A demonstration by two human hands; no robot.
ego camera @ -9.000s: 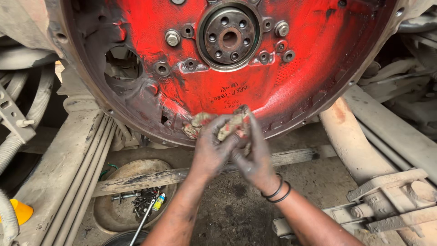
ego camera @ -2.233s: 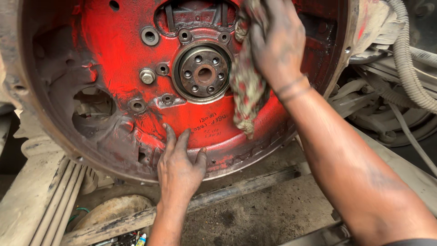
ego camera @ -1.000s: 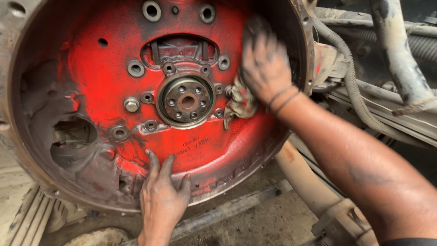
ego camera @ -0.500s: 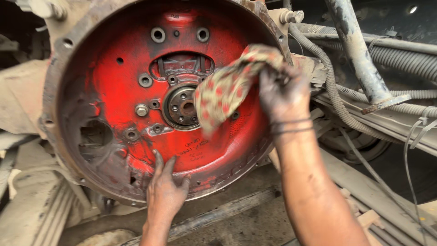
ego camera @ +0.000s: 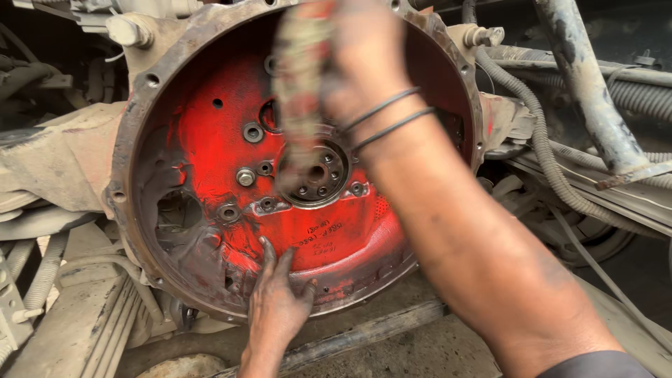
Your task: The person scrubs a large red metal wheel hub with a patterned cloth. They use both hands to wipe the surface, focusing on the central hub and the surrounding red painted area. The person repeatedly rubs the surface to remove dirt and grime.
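Rag (ego camera: 301,91) gripped in raised right hand (ego camera: 364,63) — left hand (ego camera: 276,301) braced flat.

Even, soft daylight, no glare. The round red-painted metal engine housing (ego camera: 280,168) is bright across its face, its lower-left cutouts dark. Deep shadow in the top-left corner above it. Strong motion blur smears the right hand (ego camera: 364,59) and the patterned cloth rag (ego camera: 301,84); the left hand (ego camera: 276,301) below stays sharp. Slight wide-angle bend at edges.
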